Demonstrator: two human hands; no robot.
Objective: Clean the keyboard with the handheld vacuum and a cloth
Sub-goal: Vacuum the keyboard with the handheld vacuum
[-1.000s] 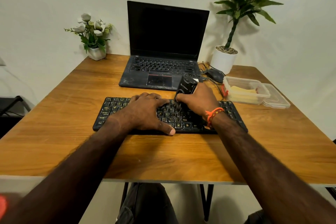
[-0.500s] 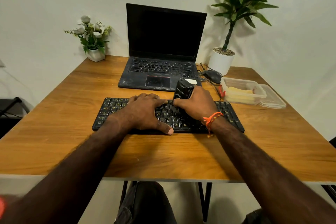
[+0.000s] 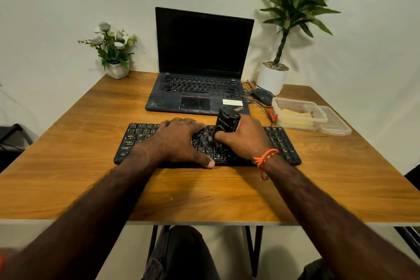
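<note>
A black keyboard (image 3: 281,141) with yellow-lettered keys lies across the middle of the wooden table (image 3: 68,177). My left hand (image 3: 179,141) rests flat on its left-centre keys, fingers spread, thumb at the front edge. My right hand (image 3: 245,138) grips a black handheld vacuum (image 3: 227,120), held upright with its lower end down on the keys near the keyboard's middle. The nozzle is hidden by my fingers. A yellow cloth (image 3: 295,116) lies inside a clear plastic container (image 3: 297,103) at the right.
An open black laptop (image 3: 200,88) stands behind the keyboard. A mouse (image 3: 261,95) with cables lies right of it. A container lid (image 3: 336,125) sits beside the container. A white flower pot (image 3: 117,70) stands back left, a tall potted plant (image 3: 272,77) back right.
My right hand has slid the vacuum a little to the left along the keys, closer to my left hand. The left hand has stayed on the keyboard.
</note>
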